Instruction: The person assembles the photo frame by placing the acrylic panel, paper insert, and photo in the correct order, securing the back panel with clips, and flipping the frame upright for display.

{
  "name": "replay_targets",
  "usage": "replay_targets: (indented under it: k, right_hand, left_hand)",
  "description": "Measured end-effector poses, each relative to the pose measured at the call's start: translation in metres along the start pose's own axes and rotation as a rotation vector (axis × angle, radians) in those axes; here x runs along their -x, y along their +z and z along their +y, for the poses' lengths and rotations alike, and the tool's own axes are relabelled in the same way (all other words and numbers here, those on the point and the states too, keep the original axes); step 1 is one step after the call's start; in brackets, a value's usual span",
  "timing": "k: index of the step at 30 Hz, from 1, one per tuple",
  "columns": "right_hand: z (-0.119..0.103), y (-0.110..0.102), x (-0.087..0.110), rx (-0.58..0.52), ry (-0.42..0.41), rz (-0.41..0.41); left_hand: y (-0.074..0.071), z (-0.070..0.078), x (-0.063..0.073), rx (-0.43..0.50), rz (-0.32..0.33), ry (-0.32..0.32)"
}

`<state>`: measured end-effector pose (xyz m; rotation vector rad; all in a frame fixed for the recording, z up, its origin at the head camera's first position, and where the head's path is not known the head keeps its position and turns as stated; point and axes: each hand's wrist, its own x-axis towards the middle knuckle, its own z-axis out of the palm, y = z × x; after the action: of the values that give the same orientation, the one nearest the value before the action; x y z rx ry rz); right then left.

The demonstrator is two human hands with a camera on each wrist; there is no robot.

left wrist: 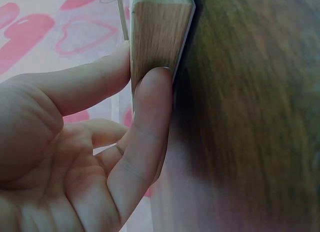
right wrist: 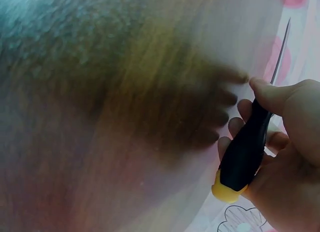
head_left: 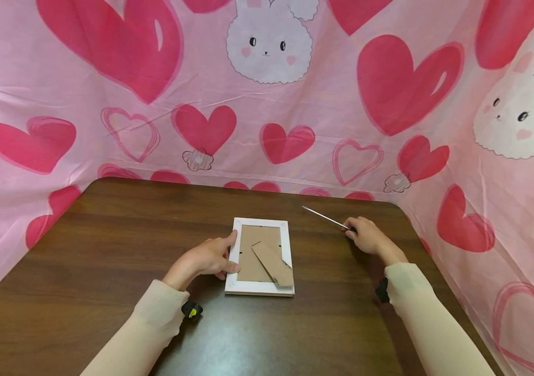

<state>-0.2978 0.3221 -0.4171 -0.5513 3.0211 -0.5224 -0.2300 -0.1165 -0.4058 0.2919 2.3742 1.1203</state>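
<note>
A white picture frame (head_left: pixel 259 288) lies face down on the table, its brown backing board (head_left: pixel 267 232) up. The cardboard easel leg (head_left: pixel 274 263) slants over the lower right of the back, its end frayed. My left hand (head_left: pixel 206 257) grips the left side of the picture frame. In the left wrist view, thumb and fingers pinch its wood-grained edge (left wrist: pixel 157 36). My right hand (head_left: pixel 366 235) holds a screwdriver (right wrist: pixel 245 152) by its black handle with a yellow end. Its thin metal shaft (head_left: pixel 325 216) points to the far left, apart from the frame.
The brown wooden table (head_left: pixel 130 261) has rounded far corners. A pink curtain (head_left: pixel 201 94) with hearts and rabbits stands close behind it and along its sides. Small black devices are worn at the left wrist (head_left: pixel 193 310) and the right wrist (head_left: pixel 382 290).
</note>
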Motion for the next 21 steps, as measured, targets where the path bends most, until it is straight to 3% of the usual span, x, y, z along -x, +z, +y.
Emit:
replay_targets:
  k: [21]
  right_hand:
    - [0.007,0.002,-0.01,0.029,-0.015,0.017]
  left_hand:
    - [0.0,-0.001,-0.002,-0.007,0.002,-0.007]
